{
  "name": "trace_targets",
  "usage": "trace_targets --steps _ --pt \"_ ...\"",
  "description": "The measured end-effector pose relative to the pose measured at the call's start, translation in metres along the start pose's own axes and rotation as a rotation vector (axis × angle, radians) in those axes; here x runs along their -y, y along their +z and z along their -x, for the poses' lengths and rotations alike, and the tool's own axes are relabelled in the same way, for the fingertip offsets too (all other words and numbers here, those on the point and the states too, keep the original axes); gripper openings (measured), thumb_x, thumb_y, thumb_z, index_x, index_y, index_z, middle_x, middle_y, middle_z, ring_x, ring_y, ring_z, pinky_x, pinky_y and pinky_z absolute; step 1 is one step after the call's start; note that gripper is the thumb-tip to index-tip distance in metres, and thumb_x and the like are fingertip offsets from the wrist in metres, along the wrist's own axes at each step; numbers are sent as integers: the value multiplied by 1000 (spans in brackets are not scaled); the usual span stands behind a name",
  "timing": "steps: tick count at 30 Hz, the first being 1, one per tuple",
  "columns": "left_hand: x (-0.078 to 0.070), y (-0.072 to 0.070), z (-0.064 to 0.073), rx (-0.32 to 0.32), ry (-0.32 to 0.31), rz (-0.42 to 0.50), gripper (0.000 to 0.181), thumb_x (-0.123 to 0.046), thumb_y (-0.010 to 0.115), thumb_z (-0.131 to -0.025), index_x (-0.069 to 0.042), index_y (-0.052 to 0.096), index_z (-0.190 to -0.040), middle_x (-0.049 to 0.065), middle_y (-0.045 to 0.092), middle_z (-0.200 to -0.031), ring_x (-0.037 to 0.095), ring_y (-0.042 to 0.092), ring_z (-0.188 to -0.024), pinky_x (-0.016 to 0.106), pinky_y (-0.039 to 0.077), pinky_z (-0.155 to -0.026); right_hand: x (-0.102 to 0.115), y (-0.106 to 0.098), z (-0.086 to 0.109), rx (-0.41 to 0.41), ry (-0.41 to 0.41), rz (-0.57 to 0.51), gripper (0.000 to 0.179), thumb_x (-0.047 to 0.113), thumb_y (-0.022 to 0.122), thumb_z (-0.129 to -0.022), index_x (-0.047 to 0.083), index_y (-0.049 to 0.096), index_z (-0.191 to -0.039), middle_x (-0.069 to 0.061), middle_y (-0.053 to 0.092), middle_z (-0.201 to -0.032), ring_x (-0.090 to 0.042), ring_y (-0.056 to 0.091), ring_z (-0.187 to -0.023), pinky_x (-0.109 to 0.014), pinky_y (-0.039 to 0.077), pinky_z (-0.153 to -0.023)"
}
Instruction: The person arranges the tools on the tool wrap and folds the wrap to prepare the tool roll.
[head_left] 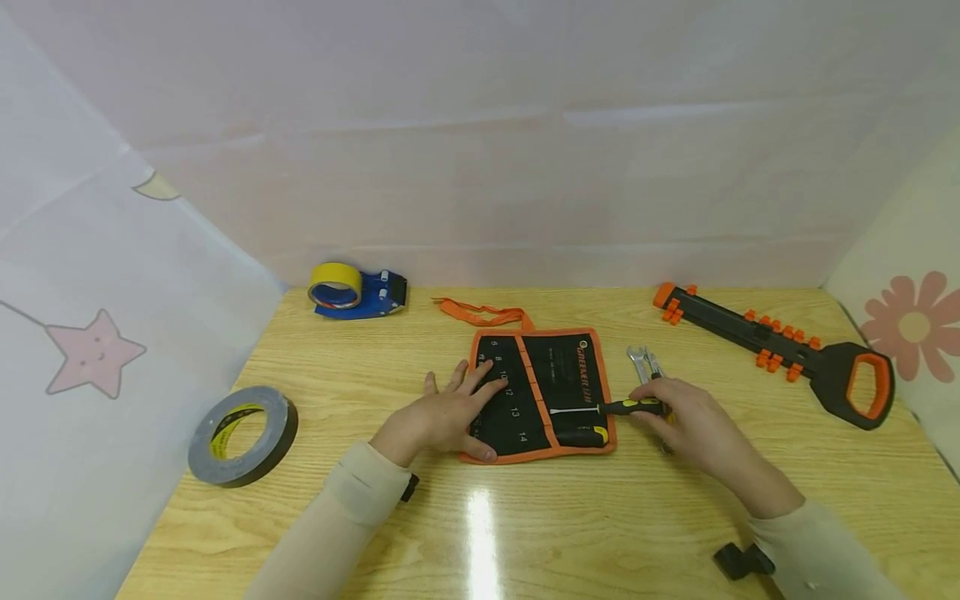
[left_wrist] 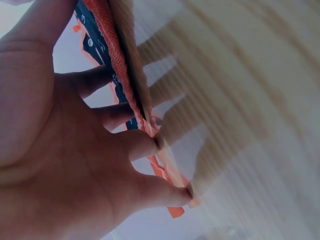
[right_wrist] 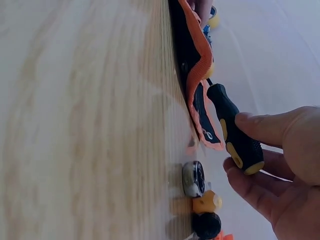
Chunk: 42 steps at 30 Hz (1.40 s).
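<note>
"While the left hand (head_left: 442, 415) lies spread over the pouch (head_left: 558, 367), what is it there for?"

"Steadying, I'd judge. Its fingers are straight and fanned wide over the numbered pockets (head_left: 527, 423), the thumb out by the near edge. It has hold of nothing; resting there should stop the cloth sliding on the table (head_left: 570, 521)."

"And the right hand (head_left: 693, 421)?"

"That one pinches the screwdriver (head_left: 618, 407) by its handle. Seen from the right wrist, the thumb lies on one side and the fingers curl behind, parted only by the handle between them. That grip leaves the blade bare."

"Where's the tip?"

"Above the pouch, pointing left, just beside the orange strip (head_left: 536, 387) along the pocket mouths. I can't tell whether it touches. Lying nearly square to the strip, the blade lines up with the pockets."

"What about the second handle (head_left: 583, 436)?"

"It lies by the near edge, roughly alongside the screwdriver. Its blade is hidden, probably in a pocket, which would explain why only the handle shows."

"The rest?"

"The wrench (head_left: 639, 360) lies just past the pouch's right edge, within easy reach. The black-and-orange tool (head_left: 783, 346), dispenser (head_left: 371, 296) and grey tape (head_left: 201, 448) sit well apart, leaving both hands room."
</note>
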<state>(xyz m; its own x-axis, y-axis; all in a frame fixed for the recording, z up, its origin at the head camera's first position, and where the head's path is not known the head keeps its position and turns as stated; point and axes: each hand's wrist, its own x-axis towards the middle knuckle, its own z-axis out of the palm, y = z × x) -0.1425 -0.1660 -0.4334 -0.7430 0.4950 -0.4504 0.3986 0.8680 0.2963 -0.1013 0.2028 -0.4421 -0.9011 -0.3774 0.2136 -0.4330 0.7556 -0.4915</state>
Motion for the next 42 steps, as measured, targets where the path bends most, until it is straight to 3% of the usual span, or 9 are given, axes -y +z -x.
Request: trace_targets --steps 11,20,25,30,42 --pt "0 0 0 2 4 5 114 -57 85 -87 -31 17 -175 5 -6 -184 43 -5 -169 84 5 -124 5 9 -9 26 -40 -59 23 8 85 -92 13 80 -114 -1 76 -111 -1 54 -80 -22 49 -66" --pt "0 0 0 -2 3 6 114 -58 85 -87 -32 17 -175 5 -6 -184 44 -5 -169 85 5 -124 11 13 -16 59 6 -59 23 15 83 -96 13 80 -119 -2 77 -118 -9 64 -91 -30 54 -75" --pt "0 -1 -1 2 1 8 114 -57 85 -87 -32 17 -175 5 -7 -184 44 -6 -169 85 5 -124 10 17 -18 50 -37 -55 23 10 84 -95 11 81 -118 -3 78 -115 -16 70 -96 -36 60 -80" --pt "0 -1 -1 6 1 8 114 -57 85 -87 -32 17 -175 4 -7 -184 43 -7 -169 85 4 -124 12 22 -21 46 -91 -24 21 9 84 -93 11 81 -114 -2 79 -112 -16 71 -94 -35 60 -78" --pt "0 0 -1 3 -1 4 114 -57 85 -87 -32 16 -175 4 -7 -184 42 -6 -169 84 5 -124 15 32 -28 84 -104 -28 20 13 81 -97 13 81 -117 -1 78 -117 -15 69 -96 -35 58 -79"
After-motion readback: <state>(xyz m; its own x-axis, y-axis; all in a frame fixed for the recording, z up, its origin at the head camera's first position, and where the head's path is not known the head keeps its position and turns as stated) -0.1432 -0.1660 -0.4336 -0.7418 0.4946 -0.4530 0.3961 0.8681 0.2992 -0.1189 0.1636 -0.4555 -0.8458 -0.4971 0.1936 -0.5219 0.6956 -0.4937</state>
